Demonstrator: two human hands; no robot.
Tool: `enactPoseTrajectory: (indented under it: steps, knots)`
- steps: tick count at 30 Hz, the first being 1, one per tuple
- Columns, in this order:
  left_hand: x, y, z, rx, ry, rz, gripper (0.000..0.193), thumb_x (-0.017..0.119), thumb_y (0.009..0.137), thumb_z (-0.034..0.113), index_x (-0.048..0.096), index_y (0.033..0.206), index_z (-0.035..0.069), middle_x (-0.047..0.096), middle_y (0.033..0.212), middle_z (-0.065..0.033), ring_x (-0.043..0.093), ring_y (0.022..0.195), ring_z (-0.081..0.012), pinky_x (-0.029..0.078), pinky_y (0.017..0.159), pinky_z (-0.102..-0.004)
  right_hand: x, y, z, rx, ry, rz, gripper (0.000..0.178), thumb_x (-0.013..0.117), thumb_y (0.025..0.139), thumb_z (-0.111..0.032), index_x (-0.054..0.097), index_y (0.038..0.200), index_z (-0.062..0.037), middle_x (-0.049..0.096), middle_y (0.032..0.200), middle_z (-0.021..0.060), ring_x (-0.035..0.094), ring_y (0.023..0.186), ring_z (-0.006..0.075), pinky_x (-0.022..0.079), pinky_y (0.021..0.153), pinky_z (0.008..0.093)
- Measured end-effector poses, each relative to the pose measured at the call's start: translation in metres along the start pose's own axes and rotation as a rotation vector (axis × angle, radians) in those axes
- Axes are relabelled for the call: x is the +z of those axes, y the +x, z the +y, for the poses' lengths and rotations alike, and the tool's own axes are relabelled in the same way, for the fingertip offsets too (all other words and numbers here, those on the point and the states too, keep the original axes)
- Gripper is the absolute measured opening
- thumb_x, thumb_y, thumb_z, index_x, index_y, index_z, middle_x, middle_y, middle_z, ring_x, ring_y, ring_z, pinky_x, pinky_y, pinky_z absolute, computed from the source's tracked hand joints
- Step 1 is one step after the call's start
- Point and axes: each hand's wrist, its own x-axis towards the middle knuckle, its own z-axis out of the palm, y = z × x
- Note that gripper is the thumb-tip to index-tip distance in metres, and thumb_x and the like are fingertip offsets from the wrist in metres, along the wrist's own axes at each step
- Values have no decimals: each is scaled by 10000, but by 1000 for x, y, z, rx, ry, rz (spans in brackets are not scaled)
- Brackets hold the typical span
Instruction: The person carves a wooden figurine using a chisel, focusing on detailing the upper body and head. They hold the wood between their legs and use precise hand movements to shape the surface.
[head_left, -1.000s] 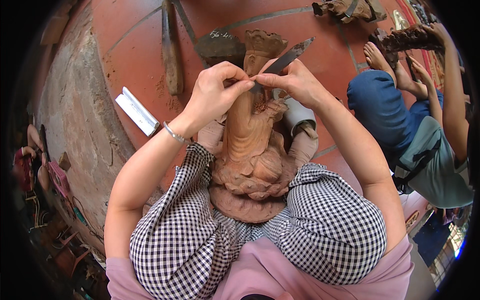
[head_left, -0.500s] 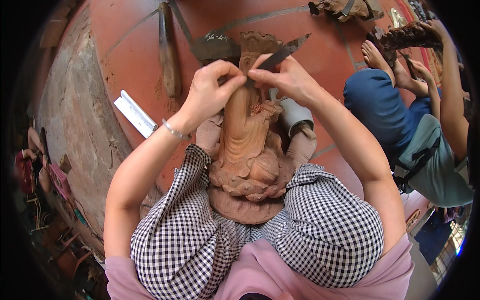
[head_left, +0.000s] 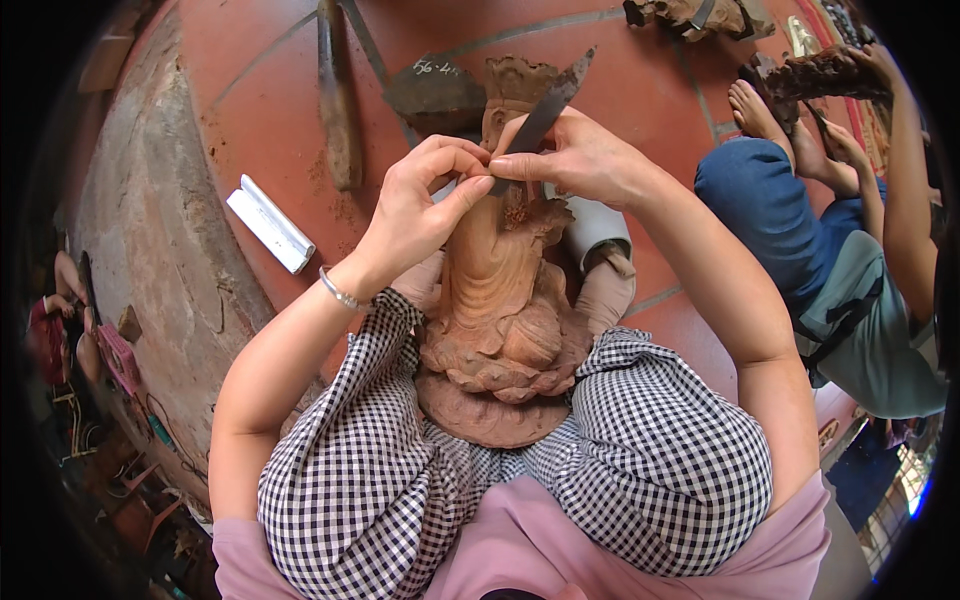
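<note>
A carved brown wooden statue with a petalled base lies between my lower legs, its base toward me. Above its upper part my two hands meet. My right hand pinches a dark, flat, pointed strip between thumb and fingers; its jagged tip points away and to the right. Whether it is a blade or folded abrasive I cannot tell. My left hand is closed in a pinch beside the strip's near end, and what lies between its fingertips is hidden. Reddish crumbs rest in a hollow of the carving.
A wooden mallet-like club lies on the red tiles, with a silvery-white packet nearer me. A dark flat slab sits beyond the statue. At right, another person in blue trousers holds a dark carved piece.
The strip has swung to a steeper angle and its near end has come toward me. Both hands have shifted slightly nearer, and the left fingers have opened a little around their pinch.
</note>
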Motion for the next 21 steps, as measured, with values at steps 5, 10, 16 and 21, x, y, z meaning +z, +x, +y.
enactPoseTrajectory:
  steps: [5,10,16,21]
  knots:
    - [-6,22,2,-250,117,-45,187,670,950,136,661,992,-46,651,855,5,581,825,-48,479,709,-217,-11,18,4,118,53,61,329,744,899,-317,674,966,-3,653,858,54,654,794,148,567,635,300]
    - [-6,13,2,-186,58,-62,180,671,945,139,667,983,-37,659,854,-14,581,814,-62,482,711,-230,-10,16,-2,144,-27,2,334,751,892,-321,672,964,-4,656,864,48,644,768,141,561,640,292]
    - [-5,23,2,-258,123,-49,193,655,966,150,662,1013,-37,644,888,10,557,819,-35,466,703,-200,-13,22,-6,203,32,38,308,733,910,-299,696,982,-2,690,881,58,671,796,137,574,656,282]
    - [-13,33,-7,-222,99,-69,195,643,975,151,659,1017,-38,641,901,22,539,845,-33,457,750,-207,-13,23,-8,155,67,50,337,695,943,-315,655,1102,-21,697,914,63,673,776,127,585,691,277]
